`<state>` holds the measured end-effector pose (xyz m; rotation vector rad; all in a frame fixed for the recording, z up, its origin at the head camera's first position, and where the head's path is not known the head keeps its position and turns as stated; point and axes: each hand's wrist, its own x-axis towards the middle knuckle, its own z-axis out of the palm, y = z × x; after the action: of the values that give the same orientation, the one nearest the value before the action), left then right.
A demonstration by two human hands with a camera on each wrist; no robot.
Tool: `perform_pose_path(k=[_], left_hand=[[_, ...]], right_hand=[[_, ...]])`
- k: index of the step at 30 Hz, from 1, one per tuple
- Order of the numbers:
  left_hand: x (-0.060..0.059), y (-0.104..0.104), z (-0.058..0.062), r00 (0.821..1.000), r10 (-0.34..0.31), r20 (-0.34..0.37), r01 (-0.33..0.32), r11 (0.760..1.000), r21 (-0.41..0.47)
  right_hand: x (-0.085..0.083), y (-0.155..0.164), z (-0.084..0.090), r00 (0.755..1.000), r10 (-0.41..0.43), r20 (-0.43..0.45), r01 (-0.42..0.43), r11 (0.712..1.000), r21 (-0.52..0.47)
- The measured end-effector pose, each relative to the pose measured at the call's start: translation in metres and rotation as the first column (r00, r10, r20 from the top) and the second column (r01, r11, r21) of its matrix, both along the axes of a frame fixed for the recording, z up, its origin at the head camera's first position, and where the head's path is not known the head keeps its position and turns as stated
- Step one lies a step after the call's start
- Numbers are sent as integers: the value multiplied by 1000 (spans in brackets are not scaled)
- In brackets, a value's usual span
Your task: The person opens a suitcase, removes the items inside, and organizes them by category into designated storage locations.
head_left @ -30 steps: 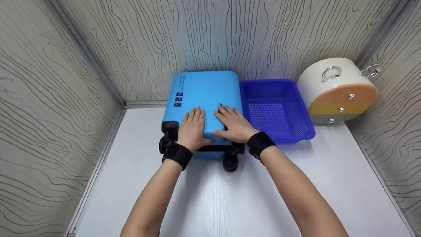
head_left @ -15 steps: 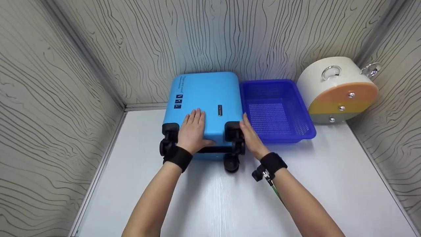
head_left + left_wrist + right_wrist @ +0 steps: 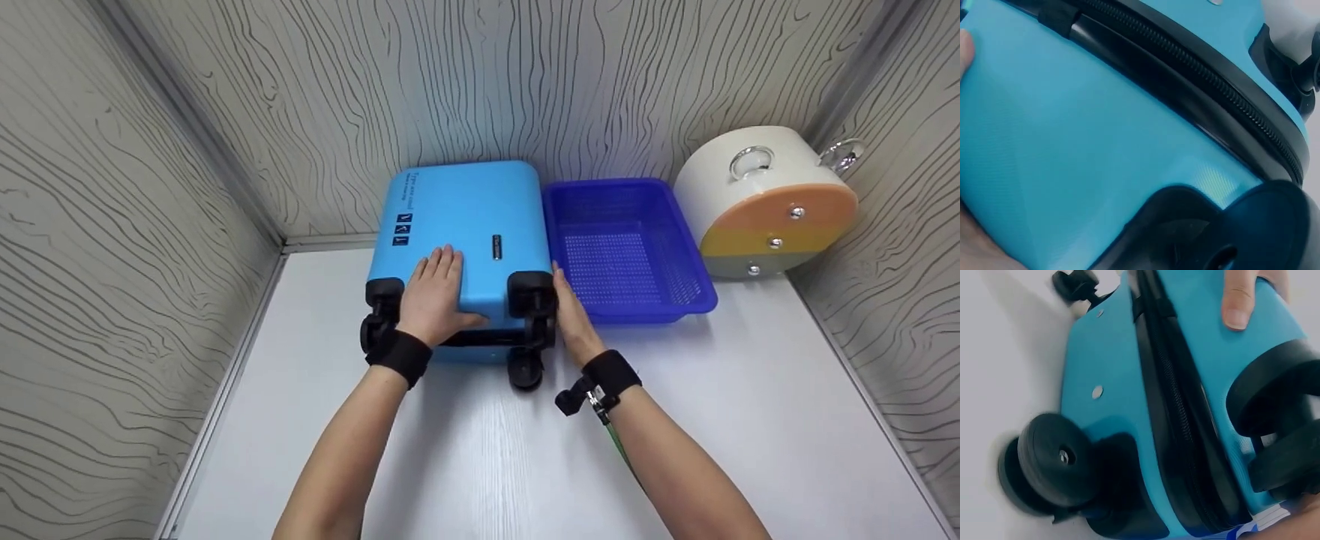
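A light blue suitcase lies flat on the table, its wheeled end toward me. My left hand rests on its upper shell near the front edge, fingers straight and thumb over the edge. My right hand lies along the suitcase's right side, fingers extended beside the black corner wheel. In the right wrist view, the black zipper band runs round the shell between the wheels, with the left thumb above it. The left wrist view shows the same zipper and a wheel close up.
A blue plastic basket stands right of the suitcase, close beside it. Farther right is a cream drum-shaped container with an orange, yellow and grey face. Wood-patterned walls enclose the white table at the back and sides.
My right hand has moved from the top of the suitcase down to its right side, uncovering the dark label and the corner wheel. My left hand stays on the shell.
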<state>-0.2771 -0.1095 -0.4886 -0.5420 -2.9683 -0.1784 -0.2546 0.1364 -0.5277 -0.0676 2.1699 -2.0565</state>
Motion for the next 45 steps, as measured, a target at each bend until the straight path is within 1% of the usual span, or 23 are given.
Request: perform_pose_path(k=[4, 9, 12, 13, 15, 17, 19, 22, 24, 26, 28, 30, 33, 35, 37, 38, 39, 40, 41, 42, 43, 44, 45], left_hand=[[0, -5, 3, 1000, 8, 22, -9, 1000, 14], [0, -11, 9, 1000, 6, 28, -7, 998, 62], [2, -15, 7, 1000, 3, -19, -1, 996, 92], [4, -16, 6, 999, 3, -47, 2, 995, 101], [9, -17, 1, 992, 11, -128, 5, 993, 120], [16, -16, -8, 975, 21, -223, 10, 990, 137], [24, -15, -20, 950, 22, -312, 21, 991, 134], [36, -16, -39, 904, 10, -428, 35, 995, 97], [41, -18, -48, 871, 14, -492, 23, 997, 70], [43, -20, -54, 839, 36, -543, -3, 998, 61], [42, -22, -55, 812, 70, -580, -30, 996, 79], [40, -25, -53, 794, 107, -599, -41, 992, 123], [38, -30, -46, 783, 157, -601, -26, 975, 220], [38, -35, -40, 787, 187, -587, -4, 954, 300], [36, -41, -35, 794, 213, -569, 21, 926, 377], [35, -44, -32, 798, 227, -559, 31, 910, 414], [34, -47, -29, 801, 242, -547, 40, 891, 452], [33, -51, -26, 806, 258, -533, 45, 871, 489], [31, -54, -23, 808, 275, -521, 48, 850, 524], [30, -57, -20, 811, 293, -506, 50, 827, 560], [29, -59, -18, 814, 314, -489, 46, 804, 592], [28, -62, -15, 815, 332, -476, 43, 783, 621], [28, -64, -13, 816, 349, -460, 40, 761, 647]], right_hand=[[0, -2, 5, 1000, 10, 28, -8, 997, -77], [1, -1, 19, 999, 28, 29, -23, 986, -164], [0, -1, 29, 999, 44, 27, -38, 976, -215], [0, -1, 33, 999, 47, 26, -40, 972, -230], [1, -1, 40, 999, 46, 25, -38, 968, -247], [2, -1, 46, 999, 45, 19, -38, 965, -259], [4, -1, 51, 999, 46, 12, -41, 963, -268], [6, -2, 60, 997, 70, -17, -72, 955, -289], [8, -3, 66, 995, 93, -48, -103, 948, -300], [11, -4, 71, 989, 115, -88, -137, 942, -307], [13, -6, 77, 983, 129, -129, -163, 936, -313], [14, -8, 81, 976, 138, -170, -187, 930, -317], [14, -11, 84, 958, 149, -243, -220, 929, -299], [13, -12, 81, 943, 151, -297, -228, 943, -244], [12, -12, 70, 933, 139, -331, -187, 976, -115], [13, -11, 63, 929, 141, -341, -156, 988, -17], [14, -10, 54, 924, 157, -350, -126, 986, 111], [15, -8, 43, 912, 187, -365, -94, 962, 256], [16, -6, 32, 897, 230, -377, -64, 912, 404], [18, -4, 20, 876, 284, -390, -31, 840, 542], [19, -2, 8, 846, 345, -406, 6, 756, 654], [20, 0, -2, 812, 400, -424, 51, 676, 735], [20, 2, -12, 775, 448, -446, 102, 607, 788]])
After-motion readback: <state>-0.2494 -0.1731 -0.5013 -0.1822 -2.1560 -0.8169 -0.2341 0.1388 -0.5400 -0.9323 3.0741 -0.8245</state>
